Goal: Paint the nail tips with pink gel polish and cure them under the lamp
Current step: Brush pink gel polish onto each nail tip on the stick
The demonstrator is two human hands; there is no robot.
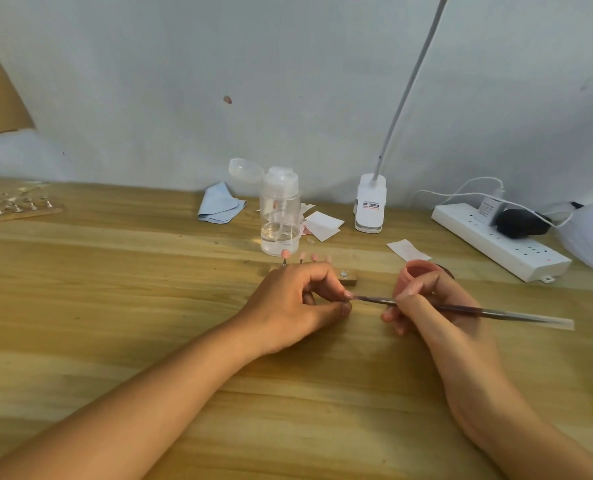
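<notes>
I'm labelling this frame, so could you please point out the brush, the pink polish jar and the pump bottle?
brush (461, 309), head view, mid-handle.
pink polish jar (418, 270), head view, open rim.
pump bottle (280, 216), head view, clear body.

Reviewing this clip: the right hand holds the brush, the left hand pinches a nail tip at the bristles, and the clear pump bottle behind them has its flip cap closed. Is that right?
Not quite. In the head view the clear pump bottle has its flip cap open, tipped back to the left. The rest holds: the right hand holds the brush, and the left hand pinches something small at its bristles.
</notes>
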